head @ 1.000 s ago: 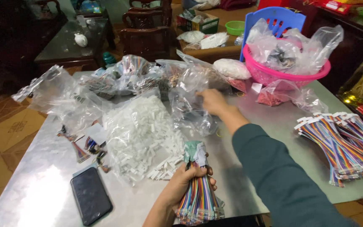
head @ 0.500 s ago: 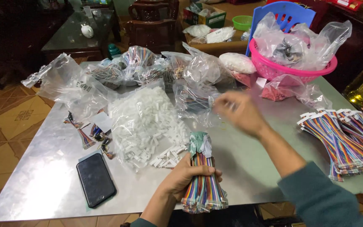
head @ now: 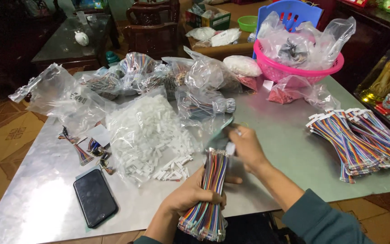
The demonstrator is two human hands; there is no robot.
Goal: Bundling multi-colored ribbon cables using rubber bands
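Grey metal surface (head: 32, 199) carries bags, phone (head: 95, 197). Multicoloured ribbon-cable bundle (head: 209, 194) above near edge, long axis near upright, running toward and away from person. Left hand (head: 190, 196) fingers clamped round middle. Right hand (head: 247, 147) fingers pinch bundle's far end.

Right hand (head: 247, 147), a second ago resting on the clear bags toward the table's far edge, has drawn back to the near edge and now touches the top end of the multicoloured wire bundle (head: 208, 194) (gripped lower down by the left hand (head: 190, 196), bundle tilted slightly rightward).
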